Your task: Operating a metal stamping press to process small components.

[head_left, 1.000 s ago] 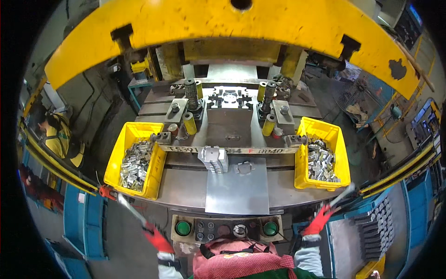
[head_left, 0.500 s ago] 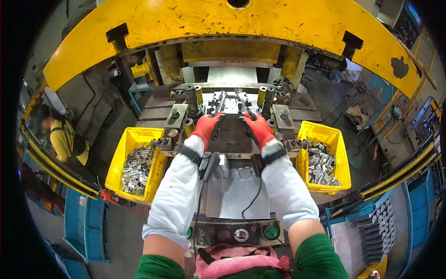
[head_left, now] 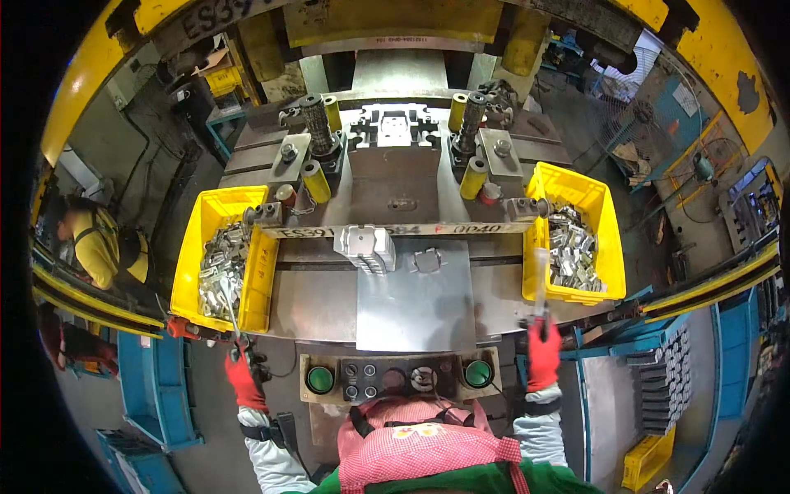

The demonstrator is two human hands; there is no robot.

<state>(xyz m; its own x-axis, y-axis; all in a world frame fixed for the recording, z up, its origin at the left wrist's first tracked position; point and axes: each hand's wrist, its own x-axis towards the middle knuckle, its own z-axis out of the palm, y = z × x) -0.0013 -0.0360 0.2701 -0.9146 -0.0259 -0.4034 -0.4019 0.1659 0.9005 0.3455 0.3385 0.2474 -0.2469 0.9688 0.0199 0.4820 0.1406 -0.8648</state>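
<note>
My left hand (head_left: 244,377), in a red glove, is closed round a long, thin metal tool like tongs (head_left: 229,300). Its tip overlaps the front of the left yellow bin (head_left: 262,280), full of shiny metal parts. My right hand (head_left: 543,356), also gloved in red, grips a similar tool (head_left: 541,280), blurred and pointing up beside the right yellow bin (head_left: 613,247). Both hands are low and wide apart, away from the press die (head_left: 395,177). A bright metal piece (head_left: 395,128) lies in the die's far part. Nearer stands a stack of metal blanks (head_left: 366,247).
A thin metal piece (head_left: 426,261) rests on a smooth metal plate (head_left: 411,317). Behind my hands sits a control panel (head_left: 399,379) with green buttons. Guide posts (head_left: 317,123) flank the die. A person in yellow (head_left: 99,247) is off to the left.
Both hands have drawn back from the die and spread outward to the near sides, each still holding its tool. My view has tilted lower, and the yellow press beam shows higher up.
</note>
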